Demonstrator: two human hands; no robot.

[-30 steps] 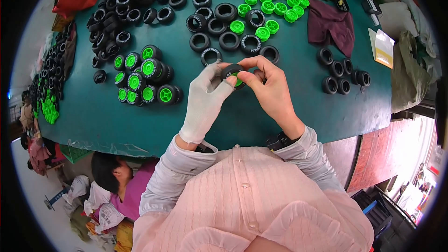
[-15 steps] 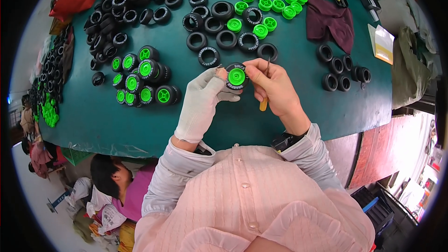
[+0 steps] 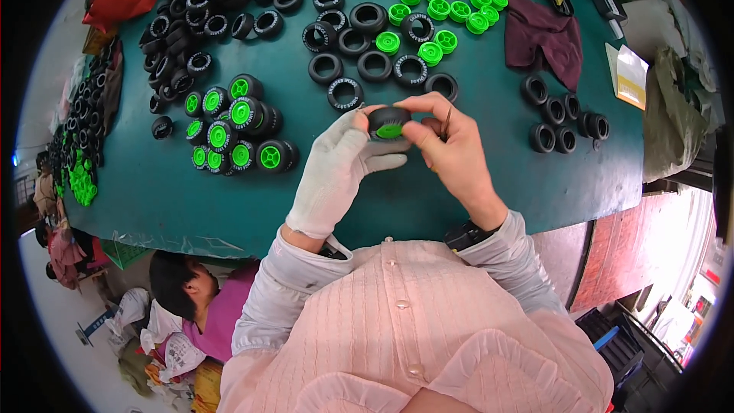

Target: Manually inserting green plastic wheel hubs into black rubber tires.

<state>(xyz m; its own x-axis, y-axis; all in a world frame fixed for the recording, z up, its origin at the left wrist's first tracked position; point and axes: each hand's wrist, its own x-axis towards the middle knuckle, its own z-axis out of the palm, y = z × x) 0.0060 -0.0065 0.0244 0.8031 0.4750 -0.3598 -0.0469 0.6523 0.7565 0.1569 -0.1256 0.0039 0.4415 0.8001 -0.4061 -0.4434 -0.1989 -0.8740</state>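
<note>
Between both hands, above the green table (image 3: 336, 218), a small toy wheel (image 3: 388, 118) is tilted so its black tread shows, with the green rim at its near side. My left hand (image 3: 336, 164), in a pale fingerless-tipped glove, grips the wheel's left side with thumb and fingertips. My bare right hand (image 3: 451, 145) pinches its right side. A thin dark pointed tool (image 3: 447, 118) sticks up from the right hand's fingers; its handle is hidden. Left of the hands, several finished-looking wheels (image 3: 241, 113) with green rims lie stacked together.
Loose black tires (image 3: 375, 66) lie beyond my hands, with a big heap of tires (image 3: 176, 38) at far left. Green rims (image 3: 438, 9) are scattered at the back. A dark red cloth (image 3: 539, 38) and more tires (image 3: 552, 109) are at right. A person (image 3: 222, 306) sits at lower left.
The wheel has turned from showing its green face to showing its tread. My right hand's grip has shifted, and the tool's yellow handle is now out of sight.
</note>
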